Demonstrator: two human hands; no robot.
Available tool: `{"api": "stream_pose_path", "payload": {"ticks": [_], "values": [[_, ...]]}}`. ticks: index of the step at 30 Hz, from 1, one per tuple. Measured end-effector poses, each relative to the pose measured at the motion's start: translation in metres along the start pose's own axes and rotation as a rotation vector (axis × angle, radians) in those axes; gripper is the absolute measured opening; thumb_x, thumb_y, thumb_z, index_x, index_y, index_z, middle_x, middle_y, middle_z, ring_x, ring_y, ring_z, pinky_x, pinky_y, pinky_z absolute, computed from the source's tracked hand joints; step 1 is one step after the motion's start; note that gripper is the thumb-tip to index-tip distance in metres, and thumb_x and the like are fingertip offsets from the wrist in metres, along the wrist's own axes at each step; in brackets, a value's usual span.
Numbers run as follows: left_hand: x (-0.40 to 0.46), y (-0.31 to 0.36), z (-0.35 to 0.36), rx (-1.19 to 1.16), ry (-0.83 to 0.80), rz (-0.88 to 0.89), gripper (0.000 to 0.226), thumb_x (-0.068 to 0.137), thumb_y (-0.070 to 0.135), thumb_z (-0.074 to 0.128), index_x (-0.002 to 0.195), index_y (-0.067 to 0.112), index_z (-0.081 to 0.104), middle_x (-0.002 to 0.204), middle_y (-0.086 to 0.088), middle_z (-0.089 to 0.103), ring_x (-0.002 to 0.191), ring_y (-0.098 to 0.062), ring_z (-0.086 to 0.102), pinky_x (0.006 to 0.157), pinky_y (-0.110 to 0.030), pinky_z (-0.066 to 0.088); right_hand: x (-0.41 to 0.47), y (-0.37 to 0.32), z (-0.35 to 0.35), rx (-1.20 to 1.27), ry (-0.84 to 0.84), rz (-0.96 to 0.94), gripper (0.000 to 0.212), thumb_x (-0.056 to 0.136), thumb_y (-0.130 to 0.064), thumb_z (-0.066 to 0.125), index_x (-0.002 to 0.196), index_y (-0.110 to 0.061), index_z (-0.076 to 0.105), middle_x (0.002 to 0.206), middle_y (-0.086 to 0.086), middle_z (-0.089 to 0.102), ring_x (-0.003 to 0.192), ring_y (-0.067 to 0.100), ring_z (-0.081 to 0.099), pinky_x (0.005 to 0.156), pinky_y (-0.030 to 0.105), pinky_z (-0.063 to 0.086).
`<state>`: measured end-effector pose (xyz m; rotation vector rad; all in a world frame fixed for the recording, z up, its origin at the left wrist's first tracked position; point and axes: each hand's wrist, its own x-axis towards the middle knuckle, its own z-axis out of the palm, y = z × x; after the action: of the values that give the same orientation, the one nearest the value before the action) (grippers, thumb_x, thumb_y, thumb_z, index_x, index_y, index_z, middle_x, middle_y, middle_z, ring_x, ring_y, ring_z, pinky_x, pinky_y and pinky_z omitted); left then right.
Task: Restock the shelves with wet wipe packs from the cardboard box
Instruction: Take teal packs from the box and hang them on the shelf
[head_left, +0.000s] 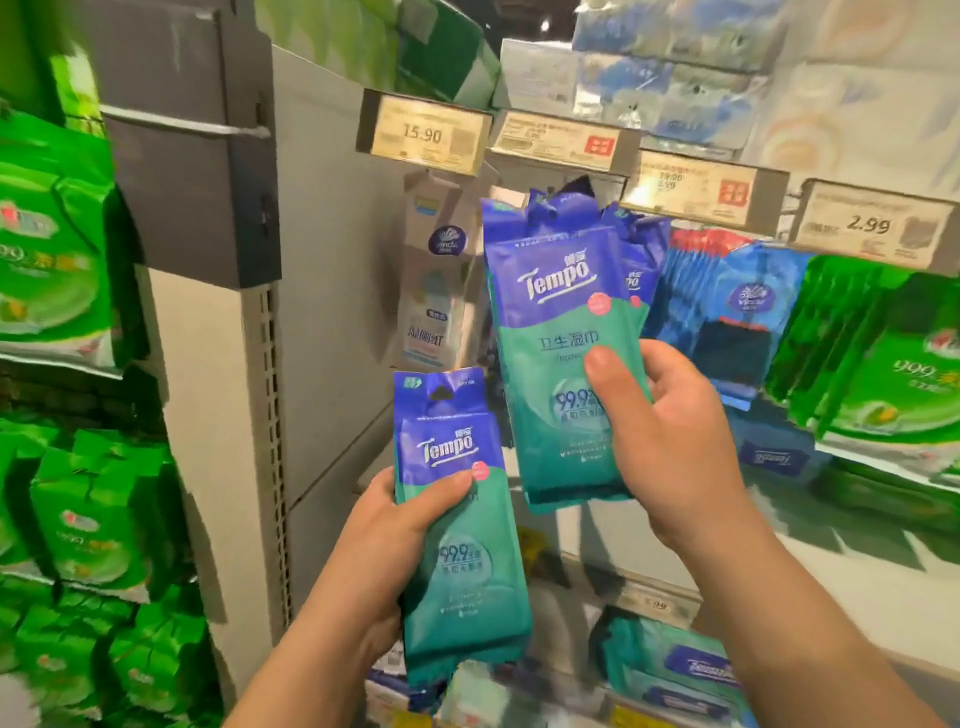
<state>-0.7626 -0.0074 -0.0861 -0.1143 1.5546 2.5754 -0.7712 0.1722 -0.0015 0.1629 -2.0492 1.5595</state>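
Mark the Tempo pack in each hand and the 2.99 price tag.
Left-hand Tempo pack (457, 525): head view, middle of its front.
Right-hand Tempo pack (556, 332): head view, front face above the thumb.
2.99 price tag (868, 224): head view, on the printed price.

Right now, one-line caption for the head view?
Both hands hold Tempo wipe packs: right hand lifts a bunch toward the pegs, left hand grips more.

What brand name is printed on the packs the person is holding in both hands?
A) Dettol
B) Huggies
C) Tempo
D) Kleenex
C: the word Tempo shows in white letters on the blue top of the pack in the left hand and on the front pack of the bunch in the right hand.
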Motion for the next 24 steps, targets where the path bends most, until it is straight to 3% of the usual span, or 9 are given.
{"api": "stream_pose_path", "payload": {"ticks": [3, 6, 11, 15, 19, 24], "values": [[0.012, 0.003, -0.002, -0.014, 0.001, 0.0, 0.029, 0.08, 0.013, 0.074, 0.107, 0.011, 0.064, 0.089, -0.018, 0.076, 0.063, -0.028, 0.072, 0.055, -0.032, 0.056, 0.018, 0.001, 0.004, 0.047, 0.037, -0.026, 0.058, 0.072, -0.065, 0.065, 0.107, -0.019, 0.067, 0.097, -0.002, 0.079, 0.088, 0.019, 0.076, 0.082, 0.055, 0.061], [0.02, 0.002, -0.004, 0.015, 0.018, -0.005, 0.044, 0.068, 0.02, 0.08, 0.108, 0.012, 0.064, 0.094, -0.018, 0.076, 0.072, -0.03, 0.071, 0.068, -0.038, 0.056, 0.032, 0.005, 0.008, 0.059, 0.042, -0.045, 0.056, 0.073, -0.064, 0.066, 0.107, -0.02, 0.067, 0.097, -0.002, 0.079, 0.088, 0.019, 0.076, 0.082, 0.055, 0.061], [0.031, 0.0, -0.002, 0.022, 0.059, -0.001, 0.038, 0.077, 0.018, 0.078, 0.11, 0.012, 0.063, 0.095, -0.018, 0.075, 0.076, -0.032, 0.071, 0.075, -0.042, 0.057, 0.049, 0.019, 0.014, 0.066, 0.021, -0.063, 0.059, 0.075, -0.065, 0.065, 0.112, -0.019, 0.065, 0.101, -0.005, 0.078, 0.09, 0.015, 0.076, 0.08, 0.048, 0.062], [0.035, 0.0, 0.002, 0.013, 0.081, 0.006, 0.038, 0.075, 0.018, 0.079, 0.11, 0.014, 0.063, 0.095, -0.017, 0.076, 0.076, -0.032, 0.072, 0.071, -0.04, 0.057, 0.059, 0.034, 0.013, 0.095, 0.018, -0.043, 0.05, 0.081, -0.057, 0.066, 0.11, -0.016, 0.065, 0.098, -0.003, 0.079, 0.087, 0.015, 0.076, 0.077, 0.044, 0.061], [0.04, 0.0, 0.002, 0.009, 0.124, 0.008, 0.051, 0.066, 0.022, 0.082, 0.111, 0.012, 0.061, 0.094, -0.018, 0.075, 0.075, -0.032, 0.072, 0.069, -0.04, 0.056, 0.068, 0.053, 0.018, 0.076, 0.02, -0.018, 0.054, 0.08, -0.059, 0.065, 0.111, -0.015, 0.063, 0.099, -0.001, 0.078, 0.088, 0.016, 0.076, 0.081, 0.048, 0.062], [0.045, 0.0, 0.003, 0.017, 0.139, -0.004, 0.048, 0.069, 0.022, 0.082, 0.111, 0.012, 0.061, 0.094, -0.017, 0.076, 0.076, -0.033, 0.072, 0.07, -0.04, 0.056, 0.088, 0.071, 0.029, -0.02, 0.096, -0.033, 0.052, 0.075, -0.069, 0.06, 0.107, -0.028, 0.06, 0.104, -0.006, 0.075, 0.098, 0.013, 0.073, 0.09, 0.049, 0.058]]}}
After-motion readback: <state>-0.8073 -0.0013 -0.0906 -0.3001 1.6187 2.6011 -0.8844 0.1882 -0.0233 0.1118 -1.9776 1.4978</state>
